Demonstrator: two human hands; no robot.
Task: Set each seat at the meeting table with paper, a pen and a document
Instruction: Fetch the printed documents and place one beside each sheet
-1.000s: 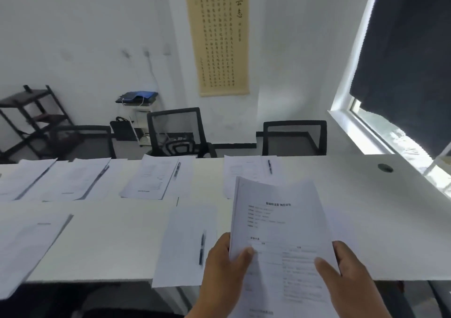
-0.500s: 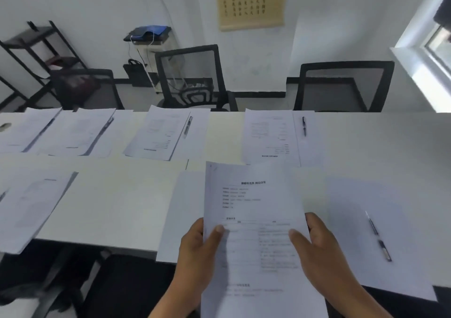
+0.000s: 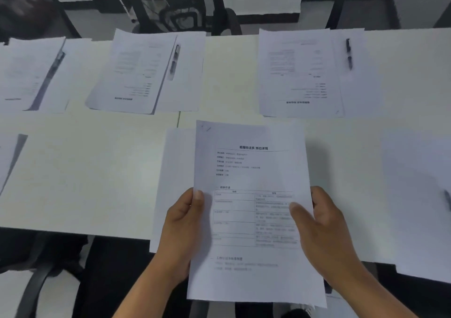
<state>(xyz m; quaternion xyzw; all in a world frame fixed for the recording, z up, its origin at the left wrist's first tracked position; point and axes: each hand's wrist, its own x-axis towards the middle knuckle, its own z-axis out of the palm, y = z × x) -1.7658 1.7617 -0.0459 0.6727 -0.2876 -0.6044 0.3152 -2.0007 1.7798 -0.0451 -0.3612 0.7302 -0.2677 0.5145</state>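
White desk (image 3: 97, 171) fills our view, with black chair frames (image 3: 175, 5) and a pale wall beyond its far edge. We hold a printed document (image 3: 251, 171) in both hands just above the near edge: our left hand (image 3: 183, 225) pinches its left margin with the thumb on top, and our right hand (image 3: 324, 230) clamps the right margin, thumb laid across the printed table. Both grips sit in the lower half of the sheet, so the page reaches away from us, its long axis running from our body toward the far seats, title end farthest. Directly beneath it lies a blank sheet (image 3: 175, 171), whose left strip shows beside the document; that sheet is the target, we judge, and it lies straight below and slightly left of the grips, nearer our left hand. The coming move looks like a short lowering, keeping the long axis parallel to that sheet. We cannot see whether a pen lies on this sheet, since the document covers most of it. Counting: across the far side we see three place settings, each with a document (image 3: 297, 71) and a pen (image 3: 349, 53) on paper. At the near left edge one more paper set (image 3: 9, 156) is partly cut off. At the near right lies another blank sheet (image 3: 419, 195) with a pen (image 3: 447, 199) at the frame edge, no document on it yet.
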